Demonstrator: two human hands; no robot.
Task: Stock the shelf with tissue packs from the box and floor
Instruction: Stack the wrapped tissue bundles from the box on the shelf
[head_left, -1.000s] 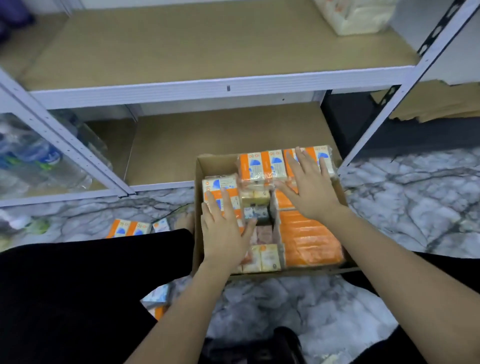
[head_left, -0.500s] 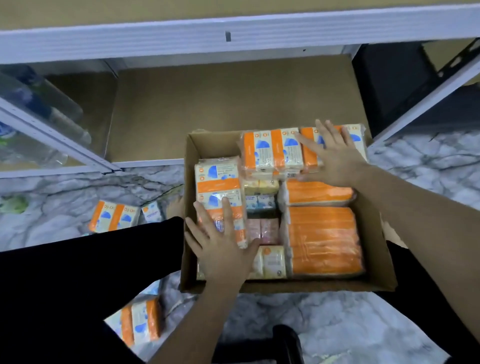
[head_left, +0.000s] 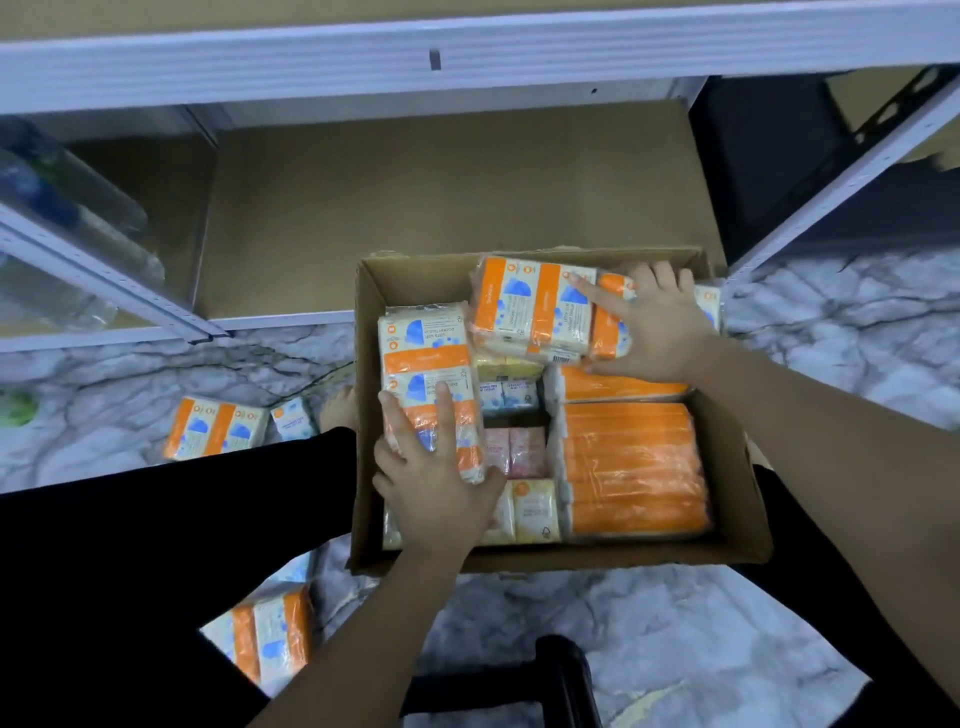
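An open cardboard box (head_left: 737, 525) stands on the marble floor in front of a low shelf board (head_left: 457, 208). It holds several orange-and-white tissue packs. My left hand (head_left: 431, 478) grips the near end of a long pack (head_left: 421, 358) lying at the box's left side. My right hand (head_left: 660, 327) clasps another pack (head_left: 530, 306) at the box's far edge, thumb below and fingers over its right end. A thick orange stack (head_left: 634, 467) fills the box's right side. More packs lie on the floor at left (head_left: 213, 426) and lower left (head_left: 270, 639).
A white metal shelf rail (head_left: 467, 52) runs overhead, with slanted uprights at left (head_left: 104, 280) and right (head_left: 841, 171). Plastic-wrapped bottles (head_left: 57, 218) sit on the neighbouring shelf at left. My black-clad legs flank the box, and a dark shoe (head_left: 561, 675) shows below.
The view has tilted down and closer to the box. My right hand has slid onto the far pack and closed around it; my left hand has curled tighter on the left pack.
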